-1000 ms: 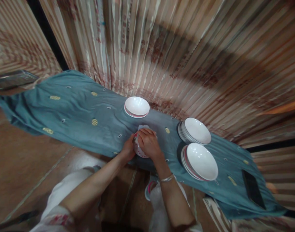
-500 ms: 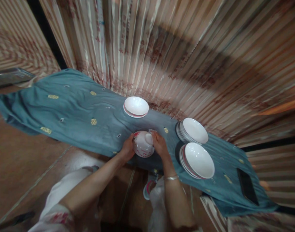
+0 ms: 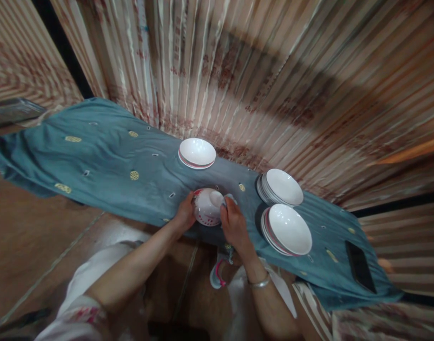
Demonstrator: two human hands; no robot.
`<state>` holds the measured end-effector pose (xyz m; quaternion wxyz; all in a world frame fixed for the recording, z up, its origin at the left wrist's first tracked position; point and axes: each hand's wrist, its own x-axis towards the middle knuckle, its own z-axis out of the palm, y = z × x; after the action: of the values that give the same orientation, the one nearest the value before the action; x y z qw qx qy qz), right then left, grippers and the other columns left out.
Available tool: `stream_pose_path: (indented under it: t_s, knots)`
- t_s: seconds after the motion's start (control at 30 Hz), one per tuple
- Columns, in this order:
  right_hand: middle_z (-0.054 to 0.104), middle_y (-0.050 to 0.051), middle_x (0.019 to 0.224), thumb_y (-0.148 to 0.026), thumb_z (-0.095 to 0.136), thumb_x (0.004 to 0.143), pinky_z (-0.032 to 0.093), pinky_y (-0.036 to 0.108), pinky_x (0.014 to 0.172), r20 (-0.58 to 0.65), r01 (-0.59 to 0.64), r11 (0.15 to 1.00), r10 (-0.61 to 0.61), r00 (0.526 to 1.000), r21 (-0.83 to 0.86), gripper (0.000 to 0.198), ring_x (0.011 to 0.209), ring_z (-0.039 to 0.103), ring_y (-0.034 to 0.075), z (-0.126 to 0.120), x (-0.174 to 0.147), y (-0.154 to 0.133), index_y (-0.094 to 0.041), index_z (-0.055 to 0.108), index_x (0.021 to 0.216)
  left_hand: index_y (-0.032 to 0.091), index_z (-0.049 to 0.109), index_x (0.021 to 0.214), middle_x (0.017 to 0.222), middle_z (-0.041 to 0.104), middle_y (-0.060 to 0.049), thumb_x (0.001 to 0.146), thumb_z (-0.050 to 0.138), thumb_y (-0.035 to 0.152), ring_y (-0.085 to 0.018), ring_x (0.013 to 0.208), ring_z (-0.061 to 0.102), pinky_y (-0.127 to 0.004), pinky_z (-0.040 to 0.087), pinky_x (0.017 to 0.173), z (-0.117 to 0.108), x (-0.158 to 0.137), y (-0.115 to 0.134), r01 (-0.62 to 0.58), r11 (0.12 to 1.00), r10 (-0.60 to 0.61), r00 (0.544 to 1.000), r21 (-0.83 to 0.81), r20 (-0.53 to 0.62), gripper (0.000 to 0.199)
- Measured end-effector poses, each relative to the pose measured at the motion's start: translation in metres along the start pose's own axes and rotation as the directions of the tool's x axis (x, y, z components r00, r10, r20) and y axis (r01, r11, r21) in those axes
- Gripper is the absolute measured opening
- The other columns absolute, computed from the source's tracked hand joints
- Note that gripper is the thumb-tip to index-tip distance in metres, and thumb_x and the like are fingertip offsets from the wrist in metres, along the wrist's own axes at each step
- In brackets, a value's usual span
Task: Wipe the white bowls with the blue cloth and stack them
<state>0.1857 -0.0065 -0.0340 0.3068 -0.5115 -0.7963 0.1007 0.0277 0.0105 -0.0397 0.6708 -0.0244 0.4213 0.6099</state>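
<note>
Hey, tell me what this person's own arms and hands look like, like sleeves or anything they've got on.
The left hand and right hand are ungloved. A smooth, silver-coloured bangle circles the right wrist; none shows on the left. The left sleeve is whitish with a pinkish-red pattern, ending around the elbow.

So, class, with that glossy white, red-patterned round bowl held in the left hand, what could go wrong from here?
The bowl is tilted, foot upward, in the left hand near the front edge of the wrinkled teal tablecloth; it could slip onto the brown floor.

The right hand could swing into the near-right stack of round white bowls.

If the tablecloth is tugged, that stack might shift.
</note>
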Motion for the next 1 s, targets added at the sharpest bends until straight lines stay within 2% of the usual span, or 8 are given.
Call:
stream_pose_path:
  t_s: [0.13,0.3,0.4,0.53,0.7,0.77,0.83,1.0]
  knots:
    - [0.050,0.022,0.148,-0.022,0.038,0.101,0.041,0.053,0.115,-0.023,0.071,0.996,-0.072,0.997,-0.054,0.044,0.142,0.044,0.029,0.007,-0.017,-0.013,-0.010,0.052,0.141,0.011,0.070,0.086,0.081,0.076,-0.010,0.098,0.040,0.031,-0.024,0.092,0.072,-0.037,0.054,0.093,-0.002,0.000,0.001,0.006,1.000,-0.006,1.000,0.009,0.006,0.038]
    - [0.045,0.023,0.151,-0.008,0.035,0.097,0.040,0.054,0.115,-0.009,0.226,0.961,-0.230,0.973,-0.161,0.047,0.150,0.030,0.030,0.017,-0.032,-0.025,-0.008,0.051,0.142,0.012,0.070,0.090,0.076,0.075,-0.008,0.100,0.036,0.033,-0.023,0.090,0.072,-0.037,0.054,0.093,0.000,-0.003,0.004,0.036,0.999,-0.037,0.999,0.030,0.017,0.041]
    - [0.047,0.024,0.149,-0.004,0.036,0.095,0.041,0.054,0.115,0.034,0.330,0.926,-0.330,0.943,-0.183,0.048,0.149,0.030,0.031,0.020,-0.035,-0.029,-0.006,0.053,0.139,0.011,0.070,0.094,0.075,0.074,-0.008,0.101,0.037,0.031,-0.023,0.090,0.072,-0.035,0.054,0.094,-0.001,-0.005,0.005,0.047,0.999,-0.048,0.999,0.027,0.019,0.039]
    - [0.047,0.022,0.150,-0.003,0.039,0.092,0.040,0.054,0.116,0.091,0.357,0.919,-0.346,0.934,-0.171,0.051,0.148,0.033,0.031,0.022,-0.033,-0.030,-0.007,0.052,0.142,0.010,0.071,0.100,0.079,0.075,-0.009,0.101,0.036,0.030,-0.020,0.083,0.072,-0.032,0.055,0.089,-0.002,-0.006,0.006,0.060,0.998,-0.060,0.997,0.000,0.044,0.041]
    - [0.058,0.020,0.142,-0.003,0.043,0.090,0.043,0.044,0.117,0.183,0.466,0.881,-0.447,0.876,-0.076,0.048,0.138,0.047,0.026,0.026,-0.031,-0.038,-0.005,0.059,0.135,0.013,0.072,0.089,0.073,0.073,-0.006,0.099,0.040,0.034,-0.017,0.068,0.067,-0.028,0.055,0.074,-0.002,-0.008,0.008,0.086,0.995,-0.087,0.996,0.052,0.021,0.040]
    - [0.064,0.017,0.134,-0.003,0.044,0.088,0.045,0.042,0.115,0.191,0.455,0.891,-0.443,0.876,-0.016,0.045,0.131,0.053,0.024,0.026,-0.028,-0.043,-0.010,0.065,0.128,0.014,0.072,0.083,0.065,0.070,-0.004,0.097,0.043,0.033,-0.017,0.061,0.063,-0.028,0.054,0.068,-0.001,-0.010,0.008,0.077,0.994,-0.078,0.997,0.082,0.006,0.037]
    - [0.068,0.012,0.127,-0.004,0.044,0.086,0.048,0.040,0.112,0.161,0.385,0.921,-0.390,0.907,0.061,0.044,0.125,0.058,0.022,0.021,-0.024,-0.047,-0.015,0.069,0.121,0.015,0.071,0.077,0.061,0.068,-0.002,0.092,0.050,0.028,-0.015,0.055,0.059,-0.027,0.051,0.063,0.001,-0.012,0.009,0.037,0.994,-0.041,0.998,0.100,0.044,0.029]
    - [0.073,0.008,0.117,-0.010,0.044,0.083,0.051,0.037,0.106,0.001,0.234,0.934,-0.243,0.970,0.269,0.039,0.114,0.065,0.019,-0.004,-0.006,-0.046,-0.020,0.074,0.105,0.012,0.068,0.066,0.058,0.065,-0.001,0.071,0.068,0.011,-0.011,0.051,0.055,-0.022,0.044,0.055,0.005,-0.021,0.010,-0.107,0.979,0.055,0.960,0.175,0.275,0.005]
